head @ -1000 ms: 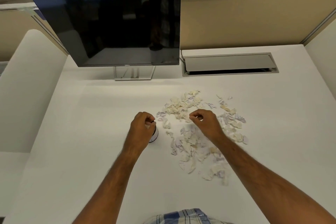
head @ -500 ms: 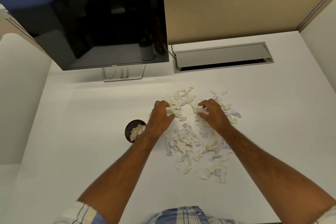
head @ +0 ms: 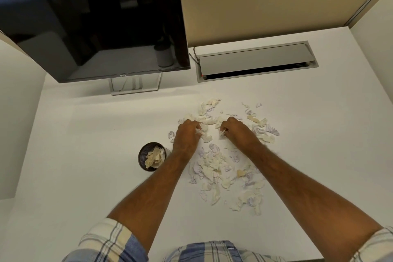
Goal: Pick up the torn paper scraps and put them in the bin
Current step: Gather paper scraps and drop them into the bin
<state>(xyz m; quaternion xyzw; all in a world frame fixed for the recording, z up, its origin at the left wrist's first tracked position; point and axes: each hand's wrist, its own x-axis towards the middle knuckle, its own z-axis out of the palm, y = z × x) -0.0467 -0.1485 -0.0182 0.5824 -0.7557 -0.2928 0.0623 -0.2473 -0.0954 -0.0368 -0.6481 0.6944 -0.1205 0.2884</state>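
Pinching torn paper scraps (head: 214, 164), left hand (head: 187, 134) and right hand (head: 238, 132) each grip some; bunch tight before crossing to the mesh bin (head: 151, 156).

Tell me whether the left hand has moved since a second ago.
Yes. The left hand left the bin and went right, into the paper scraps.

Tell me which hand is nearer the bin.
The left hand. The small round bin sits just beside its wrist, while the right hand works further off across the scraps.
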